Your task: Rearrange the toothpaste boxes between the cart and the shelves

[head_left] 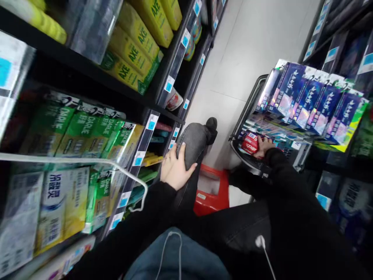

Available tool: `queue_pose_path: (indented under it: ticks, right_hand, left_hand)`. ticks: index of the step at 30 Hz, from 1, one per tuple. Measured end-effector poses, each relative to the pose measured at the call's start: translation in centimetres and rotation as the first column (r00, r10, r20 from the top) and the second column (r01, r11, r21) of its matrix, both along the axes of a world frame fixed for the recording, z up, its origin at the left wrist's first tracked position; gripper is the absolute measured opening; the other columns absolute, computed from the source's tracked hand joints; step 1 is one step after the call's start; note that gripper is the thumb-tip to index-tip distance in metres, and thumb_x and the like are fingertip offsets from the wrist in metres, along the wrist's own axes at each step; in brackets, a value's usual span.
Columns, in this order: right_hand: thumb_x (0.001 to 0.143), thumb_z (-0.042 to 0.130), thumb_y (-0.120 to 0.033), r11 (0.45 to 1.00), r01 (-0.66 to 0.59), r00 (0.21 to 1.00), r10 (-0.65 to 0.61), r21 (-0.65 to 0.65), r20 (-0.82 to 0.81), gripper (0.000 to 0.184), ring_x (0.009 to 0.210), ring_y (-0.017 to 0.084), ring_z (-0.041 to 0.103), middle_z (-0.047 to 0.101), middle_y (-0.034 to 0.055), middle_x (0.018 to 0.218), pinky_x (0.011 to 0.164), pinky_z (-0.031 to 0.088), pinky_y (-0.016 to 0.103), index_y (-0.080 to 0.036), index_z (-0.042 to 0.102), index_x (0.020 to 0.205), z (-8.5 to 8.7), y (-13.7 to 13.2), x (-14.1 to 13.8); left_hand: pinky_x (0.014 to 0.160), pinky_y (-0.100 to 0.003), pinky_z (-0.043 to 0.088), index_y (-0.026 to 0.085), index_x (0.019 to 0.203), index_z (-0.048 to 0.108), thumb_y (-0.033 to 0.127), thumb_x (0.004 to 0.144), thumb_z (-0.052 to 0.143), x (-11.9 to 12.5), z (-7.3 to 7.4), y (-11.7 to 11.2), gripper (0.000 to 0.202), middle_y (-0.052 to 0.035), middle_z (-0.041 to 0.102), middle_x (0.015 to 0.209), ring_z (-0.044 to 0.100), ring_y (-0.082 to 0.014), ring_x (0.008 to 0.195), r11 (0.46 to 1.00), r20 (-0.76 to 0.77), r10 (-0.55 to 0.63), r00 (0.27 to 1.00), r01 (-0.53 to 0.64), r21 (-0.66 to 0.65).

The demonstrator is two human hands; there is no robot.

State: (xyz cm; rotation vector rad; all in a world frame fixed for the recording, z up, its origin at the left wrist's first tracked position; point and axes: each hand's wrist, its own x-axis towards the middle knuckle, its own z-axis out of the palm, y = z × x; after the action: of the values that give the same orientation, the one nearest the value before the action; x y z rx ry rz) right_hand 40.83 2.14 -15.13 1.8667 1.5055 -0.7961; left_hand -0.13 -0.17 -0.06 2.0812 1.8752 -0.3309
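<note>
Packaging in red [250, 144], right of frame centre, lies just left of the right hand [264, 147] gripping its edge; the left hand [176, 168] spreads flat mid-frame.

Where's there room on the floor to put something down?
The pale floor is bare beyond the dark shoe, between the left shelves and the black-rimmed basket. A smaller bare patch sits beside the red plastic object. It's crowded on those shelves and in the basket, where the right hand holds a red packet.
</note>
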Motion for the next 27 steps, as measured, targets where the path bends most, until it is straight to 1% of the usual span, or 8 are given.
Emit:
queue_pose_path:
  ticks: [5, 8, 10, 12, 15, 19, 24, 27]
  right_hand:
    - [0.054, 0.076, -0.049, 0.99, 0.143, 0.919, -0.135, -0.006, -0.371, 0.112, 0.132, 0.043, 0.041, 0.043, 0.0217, 0.144, 0.106, 0.038, 0.053, -0.015, 0.031, 0.152, 6.4, -2.6, 1.5]
    - [0.057, 0.075, -0.046, 0.919, 0.365, 0.508, -0.33, -0.148, -0.795, 0.108, 0.124, 0.034, 0.052, 0.05, 0.0139, 0.142, 0.106, 0.042, 0.046, -0.018, 0.033, 0.151, 11.3, -7.4, -0.5]
    - [0.062, 0.073, -0.043, 0.777, 0.487, 0.104, -0.506, -0.4, -0.856, 0.095, 0.109, 0.028, 0.062, 0.061, 0.0096, 0.13, 0.097, 0.048, 0.044, -0.022, 0.038, 0.148, 14.1, -11.5, -4.0]
    - [0.062, 0.071, -0.043, 0.554, 0.494, -0.266, -0.638, -0.67, -0.723, 0.077, 0.091, 0.026, 0.068, 0.07, 0.008, 0.112, 0.084, 0.054, 0.043, -0.022, 0.052, 0.134, 15.9, -15.0, -8.8]
    - [0.065, 0.066, -0.051, 0.284, 0.422, -0.641, -0.578, -0.861, -0.505, 0.056, 0.087, 0.025, 0.069, 0.073, 0.0078, 0.099, 0.082, 0.056, 0.04, -0.019, 0.064, 0.112, 16.8, -17.4, -15.9]
    - [0.064, 0.07, -0.048, 0.239, 0.452, -0.695, -0.509, -0.859, -0.507, 0.05, 0.083, 0.024, 0.07, 0.074, 0.0089, 0.089, 0.082, 0.057, 0.037, -0.015, 0.065, 0.102, 16.6, -15.9, -20.3]
    - [0.076, 0.065, -0.05, 0.263, 0.467, -0.707, -0.462, -0.844, -0.535, 0.044, 0.101, 0.028, 0.069, 0.074, 0.0111, 0.095, 0.091, 0.055, 0.042, -0.014, 0.064, 0.102, 16.8, -14.6, -21.0]
    - [0.078, 0.064, -0.057, 0.166, 0.662, -0.654, -0.35, -0.731, -0.671, 0.045, 0.103, 0.027, 0.068, 0.075, 0.0082, 0.093, 0.091, 0.055, 0.042, -0.017, 0.066, 0.099, 16.2, -14.7, -22.0]
  left_hand:
    - [0.113, -0.057, 0.032, 0.009, 0.148, 0.037, 0.043, 0.082, 0.063, 0.0, 0.7, -0.5, 0.079, -0.0254, 0.03, 0.153, 0.032, -0.0425, 0.14, 0.998, 0.169, -0.021, 0.985, 0.011, 0.064]
    - [0.121, -0.056, 0.018, 0.013, 0.141, 0.047, 0.038, 0.081, 0.065, 1.5, 1.6, -1.4, 0.067, -0.0185, 0.036, 0.153, 0.022, -0.0365, 0.147, 0.995, 0.534, -0.098, 0.84, 0.084, 0.051]
    - [0.122, -0.052, 0.022, 0.016, 0.141, 0.046, 0.044, 0.076, 0.071, 3.3, 1.8, -2.4, 0.075, -0.0168, 0.04, 0.151, 0.028, -0.0332, 0.145, 0.981, 0.802, 0.041, 0.596, 0.129, -0.146]
    - [0.114, -0.046, 0.036, 0.017, 0.138, 0.047, 0.048, 0.065, 0.08, 5.1, 1.5, -3.5, 0.087, -0.0177, 0.047, 0.145, 0.044, -0.0322, 0.136, 0.846, 0.866, 0.395, 0.306, 0.246, -0.473]
    - [0.093, -0.037, 0.052, 0.013, 0.113, 0.061, 0.043, 0.053, 0.087, 6.5, 0.0, -4.5, 0.072, -0.0154, 0.068, 0.115, 0.066, -0.0273, 0.103, 0.466, 0.545, 0.835, 0.073, 0.434, -0.771]
    - [0.078, -0.033, 0.057, 0.01, 0.097, 0.063, 0.024, 0.062, 0.081, 5.8, -1.7, -4.3, 0.042, -0.0089, 0.074, 0.087, 0.07, -0.0212, 0.078, 0.28, 0.258, 0.96, -0.109, 0.365, -0.888]
    - [0.076, -0.033, 0.058, 0.008, 0.097, 0.063, 0.013, 0.073, 0.065, 5.3, -1.6, -3.9, 0.025, -0.0098, 0.074, 0.082, 0.071, -0.0214, 0.074, 0.253, 0.218, 0.966, -0.138, 0.339, -0.906]
    - [0.075, -0.033, 0.058, 0.008, 0.098, 0.064, 0.01, 0.07, 0.064, 5.6, -1.0, -4.2, 0.029, -0.0097, 0.073, 0.08, 0.071, -0.0211, 0.07, 0.291, 0.263, 0.956, -0.127, 0.321, -0.901]
